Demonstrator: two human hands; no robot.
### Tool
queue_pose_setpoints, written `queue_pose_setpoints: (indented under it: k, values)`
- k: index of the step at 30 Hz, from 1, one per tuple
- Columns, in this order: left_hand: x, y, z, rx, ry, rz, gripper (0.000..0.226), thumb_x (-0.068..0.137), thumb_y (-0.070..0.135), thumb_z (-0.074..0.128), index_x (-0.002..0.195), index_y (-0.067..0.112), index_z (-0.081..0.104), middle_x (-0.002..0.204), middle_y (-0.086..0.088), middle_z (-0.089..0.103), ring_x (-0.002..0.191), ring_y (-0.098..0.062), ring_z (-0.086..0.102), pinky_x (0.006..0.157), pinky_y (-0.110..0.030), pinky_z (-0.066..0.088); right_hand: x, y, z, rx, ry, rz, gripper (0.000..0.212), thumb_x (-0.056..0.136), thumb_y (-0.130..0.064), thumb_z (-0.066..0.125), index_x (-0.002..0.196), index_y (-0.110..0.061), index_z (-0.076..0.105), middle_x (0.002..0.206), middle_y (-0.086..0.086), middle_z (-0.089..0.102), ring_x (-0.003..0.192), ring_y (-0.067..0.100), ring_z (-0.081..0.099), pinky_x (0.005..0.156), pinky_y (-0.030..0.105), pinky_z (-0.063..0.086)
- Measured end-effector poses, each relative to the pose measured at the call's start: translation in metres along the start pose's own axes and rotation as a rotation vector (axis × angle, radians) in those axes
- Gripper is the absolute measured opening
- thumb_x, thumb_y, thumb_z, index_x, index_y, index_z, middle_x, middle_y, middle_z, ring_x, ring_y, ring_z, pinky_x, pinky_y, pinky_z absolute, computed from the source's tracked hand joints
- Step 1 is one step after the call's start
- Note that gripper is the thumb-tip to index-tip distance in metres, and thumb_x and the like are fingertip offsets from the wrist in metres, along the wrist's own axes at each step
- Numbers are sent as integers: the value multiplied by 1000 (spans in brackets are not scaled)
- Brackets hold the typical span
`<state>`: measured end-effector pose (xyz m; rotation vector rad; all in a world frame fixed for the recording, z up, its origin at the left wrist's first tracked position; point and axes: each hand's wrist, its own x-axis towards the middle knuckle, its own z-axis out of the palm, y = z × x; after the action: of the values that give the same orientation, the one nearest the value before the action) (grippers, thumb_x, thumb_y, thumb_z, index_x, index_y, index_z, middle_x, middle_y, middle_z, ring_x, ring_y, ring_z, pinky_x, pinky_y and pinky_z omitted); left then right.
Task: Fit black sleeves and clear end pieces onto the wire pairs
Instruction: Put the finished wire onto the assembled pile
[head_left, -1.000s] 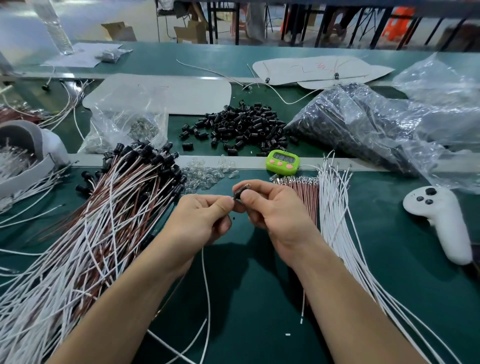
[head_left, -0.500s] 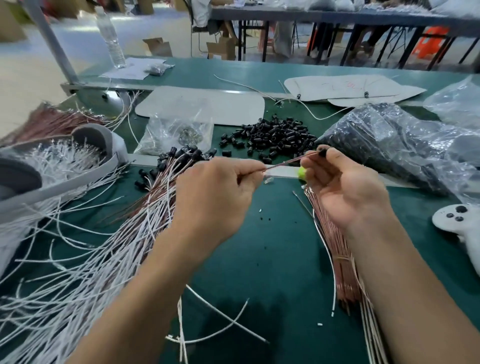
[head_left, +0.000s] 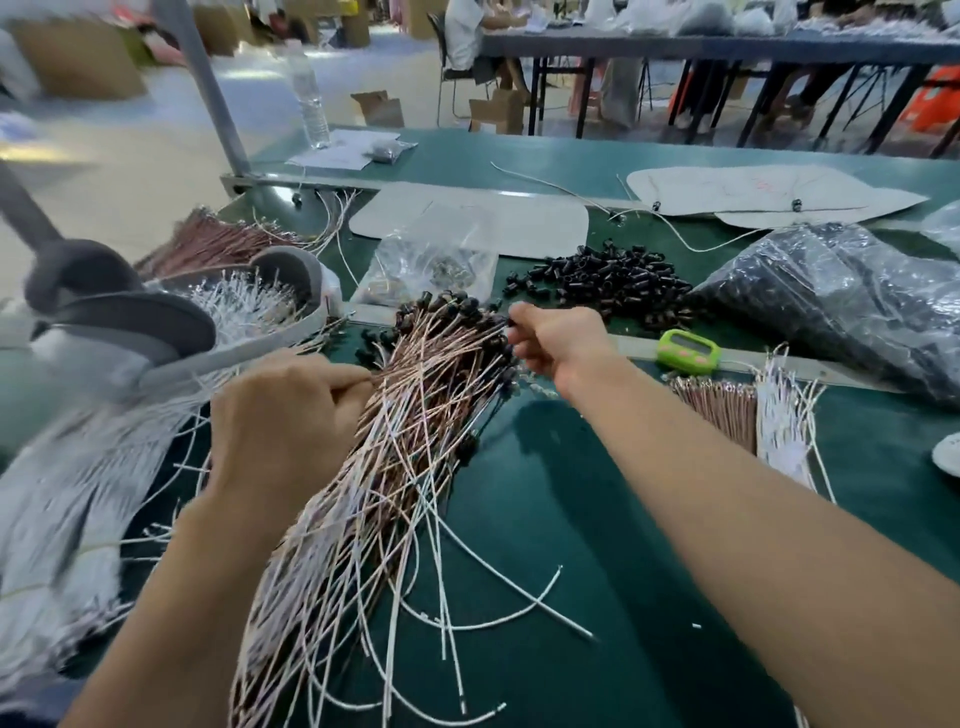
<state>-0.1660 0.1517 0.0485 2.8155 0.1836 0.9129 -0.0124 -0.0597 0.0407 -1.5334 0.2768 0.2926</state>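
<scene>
Wire pairs (head_left: 415, 415): thin brown and white insulated strands, most tipped with short black cylindrical sleeves, fanned in a loose sheaf on the worktop (head_left: 623, 519), left of centre. The right hand (head_left: 563, 345) reaches to the sheaf's far, sleeved end, and its fingers (head_left: 524, 317) are curled together, pinching a dark tip there. The left hand (head_left: 280, 415) lies at the sheaf's left edge, its fingers (head_left: 348, 374) curled and clamped on brown strands; whether both hands hold the same pair cannot be told.

Just beyond the right hand lies a heap of loose black sleeves (head_left: 613, 280), ribbed and tubular. Left of the heap is a crinkled clear bag (head_left: 426, 265) of small pieces. To the right are a green timer (head_left: 688, 351), a large glossy plastic bag (head_left: 831, 296) of dark parts, and straight bundles of bare brown wires (head_left: 717, 410) and white wires (head_left: 784, 415). At the left, a grey curved tray (head_left: 156, 322) holds white strands. The worktop is matt green.
</scene>
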Motion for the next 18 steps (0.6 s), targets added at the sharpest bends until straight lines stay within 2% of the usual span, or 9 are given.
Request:
queue_pose_setpoints:
  k: [2,4,6,9,12,13,15,18]
  values:
    - [-7,-6,9,58,-60,-32,6,80,30,84,83,34,82,68,0,72,58,-16,47,61,-28,38,6,5,14,-93,17,21,18,90,-16,78,76,-8,71,61,6,67,36,10,52,42,21,38]
    - [-10,-8,17,106,-100,-62,4,81,31,84,79,34,82,64,3,72,54,-20,53,62,-30,43,10,9,23,-109,40,35,16,89,-14,78,77,-6,71,59,5,69,39,11,58,44,23,46]
    - [-9,-9,23,122,-130,-99,4,84,35,81,81,33,83,67,2,74,59,-22,57,70,-35,48,11,11,27,-47,41,43,13,90,-10,76,80,-4,70,55,3,70,44,13,66,46,24,54]
    - [-8,-12,26,142,-191,-151,15,90,45,73,90,34,82,77,2,76,72,-22,63,81,-39,47,8,12,20,-15,15,27,7,87,5,71,88,-1,68,60,9,73,55,17,73,51,26,58]
    - [-7,-6,19,115,-119,-126,15,87,40,77,92,27,82,79,-3,76,74,-24,60,82,-41,46,3,18,-1,-332,41,-98,24,80,4,72,98,-12,69,75,10,75,59,18,71,62,34,61]
    - [-7,0,16,102,-48,-94,11,84,34,80,89,25,82,76,-4,75,70,-23,54,79,-40,44,-1,20,-11,-474,75,-156,21,79,-1,73,93,-17,71,78,7,75,64,18,70,64,34,60]
    - [-7,23,10,49,78,-21,7,81,29,80,85,24,81,72,-2,74,68,-18,46,76,-37,37,-12,25,-33,-675,122,-244,12,78,-12,73,74,-23,72,73,-4,73,69,16,68,63,28,53]
    - [-4,66,17,-58,85,85,9,86,29,73,82,25,80,75,3,76,71,-23,57,83,-38,33,-30,34,-67,-952,151,-272,20,81,-25,73,62,-27,67,65,-14,67,70,12,65,66,24,45]
